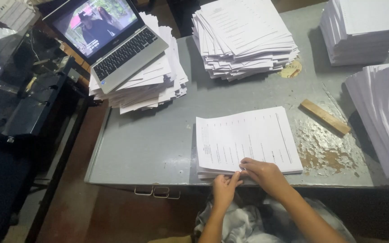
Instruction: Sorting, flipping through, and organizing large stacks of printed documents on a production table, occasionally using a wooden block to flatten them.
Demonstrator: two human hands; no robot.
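A thin stack of printed white sheets (248, 135) lies at the near edge of a grey metal table (149, 144). My right hand (262, 173) rests on the stack's near edge, fingers pinching the top sheets. My left hand (225, 189) sits just beside it at the table edge, its fingertips touching the same near edge of the paper from below. Both hands meet at the stack's lower middle.
Tall paper stacks stand at the back centre (244, 38), back right (365, 29) and right edge (383, 117). An open laptop (113, 40) rests on another stack (149, 85). A wooden block (325, 117) lies right of the sheets. A dark machine (23, 90) stands left.
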